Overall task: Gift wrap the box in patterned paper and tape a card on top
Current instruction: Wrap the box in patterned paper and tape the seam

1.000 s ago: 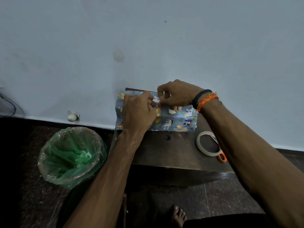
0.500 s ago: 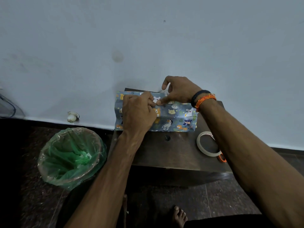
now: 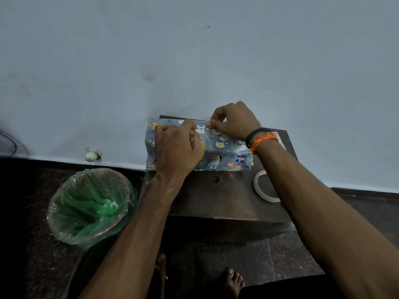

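A box wrapped in blue paper printed with cartoon animals (image 3: 224, 152) lies on a small dark wooden table (image 3: 216, 197) against the wall. My left hand (image 3: 177, 147) lies over the left half of the box, fingers curled onto the paper near its top edge. My right hand (image 3: 233, 121) is at the top back edge, thumb and forefinger pinching something small and pale there, seemingly a bit of tape. A roll of clear tape (image 3: 264, 186) lies on the table to the right, partly behind my right forearm. No card is clearly visible.
A bin lined with a green plastic bag (image 3: 90, 206) stands on the dark floor left of the table. A small white object (image 3: 91, 154) sits at the foot of the pale wall. My bare foot (image 3: 234, 281) shows below the table.
My right hand lifted off the front face of the paper and moved up to the box's top back edge, now pinching there. My left hand stayed holding the paper.
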A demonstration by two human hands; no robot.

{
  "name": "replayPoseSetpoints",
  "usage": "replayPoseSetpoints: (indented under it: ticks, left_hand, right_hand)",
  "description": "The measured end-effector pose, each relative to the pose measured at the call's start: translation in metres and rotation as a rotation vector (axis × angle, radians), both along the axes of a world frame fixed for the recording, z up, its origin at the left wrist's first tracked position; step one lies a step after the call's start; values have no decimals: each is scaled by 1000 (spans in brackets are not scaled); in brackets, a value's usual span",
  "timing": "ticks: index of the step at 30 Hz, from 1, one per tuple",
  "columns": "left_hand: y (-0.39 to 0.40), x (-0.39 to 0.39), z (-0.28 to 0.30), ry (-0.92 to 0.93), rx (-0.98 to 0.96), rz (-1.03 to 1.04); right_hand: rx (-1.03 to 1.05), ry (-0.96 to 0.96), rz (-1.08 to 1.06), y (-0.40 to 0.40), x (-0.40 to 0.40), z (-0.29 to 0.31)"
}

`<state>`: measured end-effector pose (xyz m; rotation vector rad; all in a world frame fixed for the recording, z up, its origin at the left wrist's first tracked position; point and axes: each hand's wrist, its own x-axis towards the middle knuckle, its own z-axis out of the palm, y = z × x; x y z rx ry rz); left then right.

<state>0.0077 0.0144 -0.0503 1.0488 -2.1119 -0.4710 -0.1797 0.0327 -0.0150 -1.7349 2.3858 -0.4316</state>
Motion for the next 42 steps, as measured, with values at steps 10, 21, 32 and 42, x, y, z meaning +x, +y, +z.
replayPoseSetpoints:
  ticks: [10, 21, 32, 42]
  left_hand:
    - [11, 3, 5, -13, -36, -25]
    - [7, 10, -6, -208, -119, -299]
    - [6, 18, -13, 225, 352, 24]
    - [11, 14, -17, 53, 170, -23]
  right_hand:
    - [347, 110, 219, 24, 17, 21]
    - [113, 69, 41, 53, 26, 5]
    - [-170, -670, -216, 94, 0, -32]
    - [-201, -1010, -83, 124, -7, -34]
